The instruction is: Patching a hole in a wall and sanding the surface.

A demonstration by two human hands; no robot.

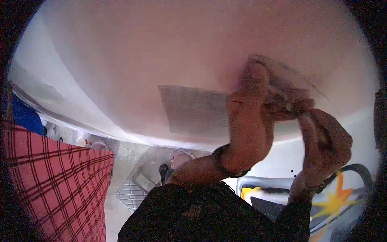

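Observation:
In front of me spreads a large curved pale pinkish-white surface (121, 52). My left hand (256, 97) is raised against it, thumb upward and fingers bent to the right. Just below and to the right, my right hand (328, 137) is closed in a pinch, its fingertips meeting those of the left. Whatever lies between the fingers is too dark and small to make out. From above the left thumb a thin dark curved line (308, 82) runs down to the right; whether it is a mark or a thread I cannot tell. Left of the hands, a grey four-sided patch (195, 111) shows on the surface.
Pink plaid cloth (60, 181) fills the lower left, with something blue (26, 115) behind it. Below, on the floor, are a round pinkish container (182, 158) and a grey grid-like panel (131, 195). A painted panel with a yellow-orange star (336, 199) stands at the lower right.

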